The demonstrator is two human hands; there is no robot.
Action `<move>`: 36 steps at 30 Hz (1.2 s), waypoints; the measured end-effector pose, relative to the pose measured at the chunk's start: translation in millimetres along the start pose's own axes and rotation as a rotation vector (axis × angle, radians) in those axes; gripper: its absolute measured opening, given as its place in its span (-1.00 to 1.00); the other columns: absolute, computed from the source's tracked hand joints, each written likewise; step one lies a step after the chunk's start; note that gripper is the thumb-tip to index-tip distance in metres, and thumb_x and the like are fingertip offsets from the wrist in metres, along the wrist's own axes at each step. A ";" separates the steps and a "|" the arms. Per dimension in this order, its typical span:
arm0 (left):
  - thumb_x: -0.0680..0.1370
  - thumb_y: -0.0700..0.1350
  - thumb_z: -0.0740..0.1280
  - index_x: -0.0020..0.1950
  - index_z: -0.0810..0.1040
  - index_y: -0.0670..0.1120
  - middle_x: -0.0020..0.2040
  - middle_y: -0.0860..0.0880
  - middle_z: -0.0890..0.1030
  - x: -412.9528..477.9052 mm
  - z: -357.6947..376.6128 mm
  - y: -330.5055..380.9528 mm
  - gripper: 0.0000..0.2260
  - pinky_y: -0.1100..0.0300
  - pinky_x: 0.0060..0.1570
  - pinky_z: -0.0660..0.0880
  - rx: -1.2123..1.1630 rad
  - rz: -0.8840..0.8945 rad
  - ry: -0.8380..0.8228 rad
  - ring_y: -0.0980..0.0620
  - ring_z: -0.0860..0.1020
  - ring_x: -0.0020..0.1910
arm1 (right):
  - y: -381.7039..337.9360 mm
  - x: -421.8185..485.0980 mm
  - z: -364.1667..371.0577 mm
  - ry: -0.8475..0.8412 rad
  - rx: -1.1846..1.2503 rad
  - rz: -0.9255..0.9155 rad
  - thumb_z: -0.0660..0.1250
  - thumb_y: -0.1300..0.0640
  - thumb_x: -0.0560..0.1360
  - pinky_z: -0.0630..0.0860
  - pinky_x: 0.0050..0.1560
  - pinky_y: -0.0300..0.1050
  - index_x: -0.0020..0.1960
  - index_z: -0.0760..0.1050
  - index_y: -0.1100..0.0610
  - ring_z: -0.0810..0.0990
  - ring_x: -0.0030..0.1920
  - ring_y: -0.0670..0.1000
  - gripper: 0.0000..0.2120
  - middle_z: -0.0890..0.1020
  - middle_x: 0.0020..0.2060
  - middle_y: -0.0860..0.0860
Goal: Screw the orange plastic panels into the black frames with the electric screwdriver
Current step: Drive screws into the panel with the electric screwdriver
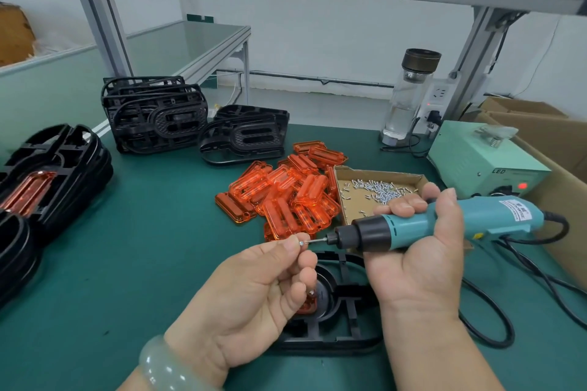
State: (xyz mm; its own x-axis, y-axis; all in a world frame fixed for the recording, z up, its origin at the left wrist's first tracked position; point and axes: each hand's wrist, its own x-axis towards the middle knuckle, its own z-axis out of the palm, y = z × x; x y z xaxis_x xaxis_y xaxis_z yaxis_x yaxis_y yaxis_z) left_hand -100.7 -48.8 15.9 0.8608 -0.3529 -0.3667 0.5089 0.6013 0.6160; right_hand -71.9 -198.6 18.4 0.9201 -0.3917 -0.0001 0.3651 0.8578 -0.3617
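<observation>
My right hand (pixel 419 257) grips a teal electric screwdriver (pixel 444 224), held level with its bit pointing left. My left hand (pixel 254 289) pinches a small screw (pixel 301 243) at the bit's tip, and other screws show between its curled fingers. Below both hands a black frame (pixel 336 317) lies on the green mat, with an orange panel (pixel 307 306) seated in it, mostly hidden by my left fingers. A heap of loose orange panels (pixel 286 197) lies just beyond.
A cardboard tray of screws (pixel 378 190) sits right of the heap. Bare black frames are stacked at the back (pixel 155 117) (pixel 244 136); frames with orange panels are stacked at left (pixel 47 181). A green power box (pixel 486 159), a glass bottle (pixel 409 95) and the tool's cable (pixel 508 320) are at right.
</observation>
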 end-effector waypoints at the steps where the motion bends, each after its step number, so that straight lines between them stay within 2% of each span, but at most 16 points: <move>1: 0.36 -0.18 0.35 -0.33 0.67 -0.14 -0.37 -0.11 0.56 0.1 -0.1 -0.5 -0.87 0.33 -0.55 0.49 0.008 0.007 0.004 0.06 0.53 -0.49 | 0.2 -0.1 -0.1 0.001 -0.003 -0.001 0.35 -0.01 0.40 0.46 -0.27 -0.28 -0.06 0.41 -0.02 0.43 -0.44 -0.18 -0.83 0.41 -0.39 -0.14; 11: 0.33 -0.16 0.37 -0.32 0.66 -0.14 -0.38 -0.11 0.56 1.5 -1.5 -3.9 -0.90 0.32 -0.56 0.48 0.083 0.109 0.034 0.07 0.53 -0.49 | 2.1 -1.6 1.7 -0.008 -0.022 -0.012 0.36 0.00 0.38 0.49 -0.30 -0.30 -0.07 0.43 -0.02 0.44 -0.45 -0.17 -0.82 0.43 -0.40 -0.15; 17: 0.32 -0.11 0.37 -0.15 0.59 -0.20 -0.38 -0.11 0.59 4.2 -2.0 -10.0 -0.80 0.33 -0.53 0.47 0.260 0.270 0.092 0.08 0.54 -0.47 | 0.8 -1.9 1.1 -0.012 -0.043 -0.031 0.36 0.01 0.39 0.48 -0.32 -0.29 -0.07 0.43 -0.02 0.43 -0.44 -0.17 -0.83 0.43 -0.40 -0.15; 20: 0.32 -0.08 0.38 -0.20 0.62 -0.18 -0.37 -0.11 0.61 6.3 -2.0 -13.3 -0.82 0.32 -0.51 0.47 0.343 0.362 0.145 0.06 0.55 -0.46 | 1.5 -3.0 2.2 -0.016 -0.058 -0.055 0.36 0.01 0.39 0.49 -0.31 -0.30 -0.08 0.43 -0.02 0.43 -0.45 -0.16 -0.84 0.43 -0.41 -0.15; 23: 0.45 -0.14 0.37 -0.21 0.62 -0.16 -0.37 -0.11 0.62 7.4 -3.0 -16.2 -0.89 0.31 -0.49 0.48 0.417 0.424 0.180 0.05 0.56 -0.44 | 1.9 -4.7 2.9 -0.019 -0.062 -0.073 0.37 0.02 0.39 0.49 -0.30 -0.29 -0.09 0.43 -0.02 0.44 -0.44 -0.16 -0.84 0.44 -0.40 -0.14; 29: 0.49 -0.11 0.35 -0.32 0.66 -0.02 -0.38 -0.08 0.63 7.3 -6.1 -11.5 -0.80 0.32 -0.47 0.48 0.599 0.477 0.194 0.07 0.57 -0.44 | 4.2 -6.3 2.6 -0.022 -0.053 -0.065 0.36 0.02 0.41 0.49 -0.31 -0.29 -0.07 0.45 -0.02 0.45 -0.44 -0.16 -0.86 0.44 -0.40 -0.14; 36: 0.51 -0.14 0.35 -0.34 0.61 -0.11 -0.41 -0.07 0.63 6.6 -6.6 -12.2 -0.78 0.34 -0.48 0.46 0.707 0.542 0.225 0.10 0.56 -0.47 | 4.8 -6.6 1.5 -0.015 -0.057 -0.073 0.34 0.05 0.47 0.49 -0.29 -0.29 -0.08 0.45 -0.02 0.44 -0.44 -0.15 -0.93 0.44 -0.40 -0.14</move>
State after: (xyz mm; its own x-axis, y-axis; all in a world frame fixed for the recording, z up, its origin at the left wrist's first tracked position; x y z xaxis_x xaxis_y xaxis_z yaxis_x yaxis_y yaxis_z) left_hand -101.3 -53.7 1.4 0.9990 0.0418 0.0149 -0.0165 0.0389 0.9991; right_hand -76.0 -191.4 18.1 0.8933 -0.4475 0.0420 0.4234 0.8065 -0.4127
